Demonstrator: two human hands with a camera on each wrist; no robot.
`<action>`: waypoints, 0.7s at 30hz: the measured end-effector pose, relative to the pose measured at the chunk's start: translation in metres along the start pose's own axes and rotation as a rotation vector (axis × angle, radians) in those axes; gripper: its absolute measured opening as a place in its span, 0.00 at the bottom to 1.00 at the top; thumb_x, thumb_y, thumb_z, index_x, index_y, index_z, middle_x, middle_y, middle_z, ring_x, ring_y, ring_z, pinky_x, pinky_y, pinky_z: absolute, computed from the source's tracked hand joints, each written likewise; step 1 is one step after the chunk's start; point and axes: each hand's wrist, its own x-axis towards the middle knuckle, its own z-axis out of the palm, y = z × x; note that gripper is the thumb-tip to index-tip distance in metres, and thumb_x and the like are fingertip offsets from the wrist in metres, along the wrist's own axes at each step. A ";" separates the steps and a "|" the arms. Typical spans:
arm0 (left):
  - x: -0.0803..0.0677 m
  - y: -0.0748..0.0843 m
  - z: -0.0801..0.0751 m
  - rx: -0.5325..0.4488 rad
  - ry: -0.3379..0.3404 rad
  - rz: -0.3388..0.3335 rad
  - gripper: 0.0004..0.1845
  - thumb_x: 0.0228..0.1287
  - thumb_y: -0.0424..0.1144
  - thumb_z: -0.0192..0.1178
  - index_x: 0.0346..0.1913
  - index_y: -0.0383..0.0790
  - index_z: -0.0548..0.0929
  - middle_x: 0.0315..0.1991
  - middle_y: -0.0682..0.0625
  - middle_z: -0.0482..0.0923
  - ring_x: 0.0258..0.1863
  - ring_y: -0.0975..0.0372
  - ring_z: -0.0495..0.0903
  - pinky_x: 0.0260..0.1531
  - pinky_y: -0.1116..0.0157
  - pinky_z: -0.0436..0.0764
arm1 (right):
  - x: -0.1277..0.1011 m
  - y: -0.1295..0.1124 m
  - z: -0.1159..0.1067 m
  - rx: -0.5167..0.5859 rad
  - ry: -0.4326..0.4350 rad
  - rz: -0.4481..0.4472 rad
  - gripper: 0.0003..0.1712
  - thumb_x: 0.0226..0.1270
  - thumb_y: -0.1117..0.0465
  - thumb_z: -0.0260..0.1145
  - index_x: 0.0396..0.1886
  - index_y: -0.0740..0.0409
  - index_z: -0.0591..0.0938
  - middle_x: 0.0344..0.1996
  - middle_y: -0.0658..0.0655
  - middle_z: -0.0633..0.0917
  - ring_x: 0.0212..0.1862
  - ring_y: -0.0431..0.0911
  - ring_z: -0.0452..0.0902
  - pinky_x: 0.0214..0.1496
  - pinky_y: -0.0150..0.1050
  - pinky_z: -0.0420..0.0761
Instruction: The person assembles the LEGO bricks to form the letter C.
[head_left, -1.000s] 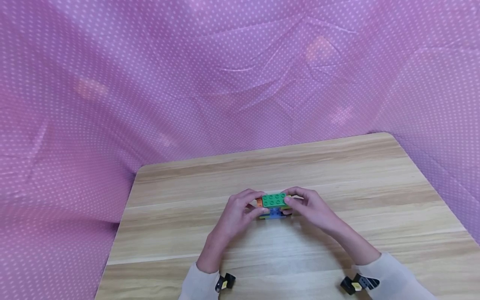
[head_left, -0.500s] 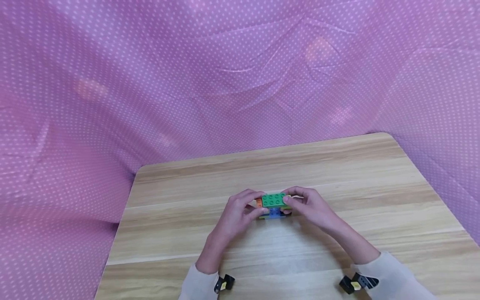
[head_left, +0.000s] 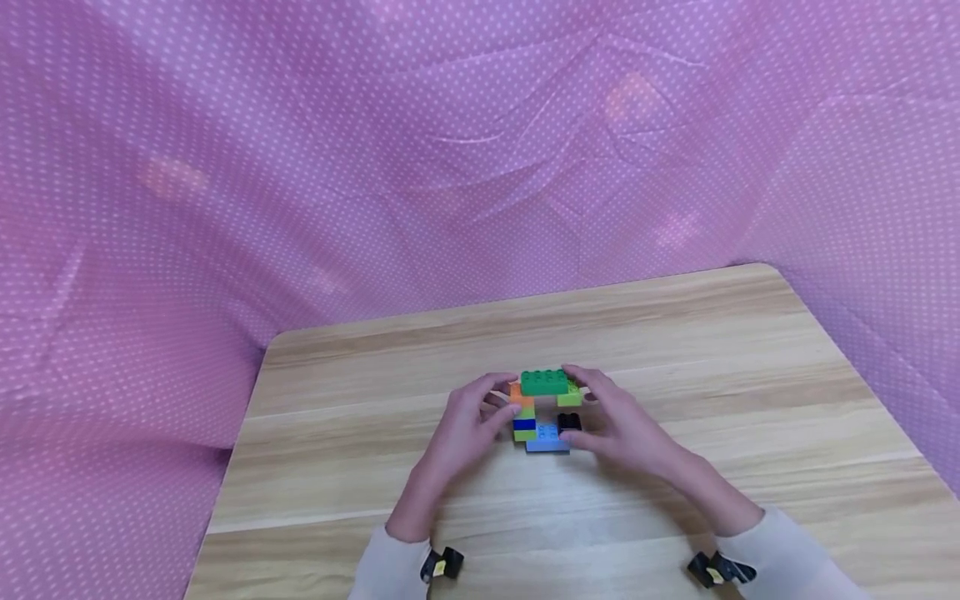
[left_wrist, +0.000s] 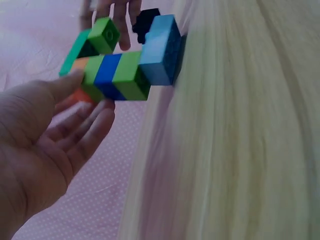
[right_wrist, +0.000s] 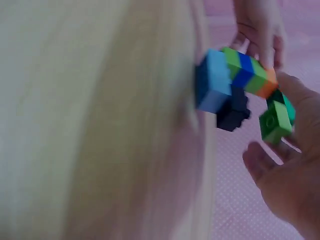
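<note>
Between my hands stands a structure of toy building bricks. Its base is a light blue brick (head_left: 547, 445); at the left a column rises in lime, dark blue (head_left: 524, 424), lime and orange (head_left: 517, 393). A green brick (head_left: 545, 383) spans the top, with a lime brick (head_left: 570, 399) under its right end. Below that, across a gap, a black brick (head_left: 569, 421) sits on the base. My left hand (head_left: 468, 425) grips the column near the orange brick, thumb in front and fingers behind. My right hand (head_left: 633, 433) is spread beside the right side, a fingertip right at the green brick's corner.
The wooden table (head_left: 360, 458) has rounded far corners. A pink dotted cloth (head_left: 450, 167) hangs behind it and at both sides. Small black devices are strapped at the left wrist (head_left: 442, 564) and the right wrist (head_left: 720, 570), over white sleeves.
The brick structure has tipped back, so its front, the column and the gap now show. The right hand has loosened from the green brick and spread wider; the left thumb has shifted onto the column.
</note>
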 end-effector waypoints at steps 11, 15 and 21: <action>0.018 -0.014 0.009 -0.006 0.026 -0.226 0.19 0.72 0.45 0.60 0.61 0.44 0.79 0.46 0.53 0.82 0.41 0.65 0.83 0.39 0.69 0.84 | 0.001 0.015 0.013 -0.295 -0.059 0.023 0.71 0.46 0.41 0.81 0.80 0.36 0.42 0.77 0.52 0.56 0.75 0.54 0.55 0.73 0.58 0.61; 0.020 -0.016 0.013 -0.005 0.037 -0.257 0.18 0.72 0.44 0.60 0.60 0.42 0.80 0.44 0.53 0.82 0.39 0.65 0.83 0.37 0.70 0.84 | 0.004 0.019 0.013 -0.270 -0.076 0.034 0.70 0.46 0.39 0.80 0.80 0.35 0.43 0.76 0.52 0.58 0.74 0.54 0.56 0.72 0.59 0.60; 0.021 -0.019 0.017 -0.039 0.049 -0.270 0.16 0.71 0.41 0.61 0.57 0.38 0.81 0.43 0.49 0.84 0.37 0.63 0.85 0.31 0.71 0.84 | 0.007 0.024 0.010 -0.222 -0.128 0.051 0.68 0.47 0.38 0.79 0.80 0.40 0.47 0.76 0.53 0.58 0.74 0.55 0.56 0.72 0.59 0.60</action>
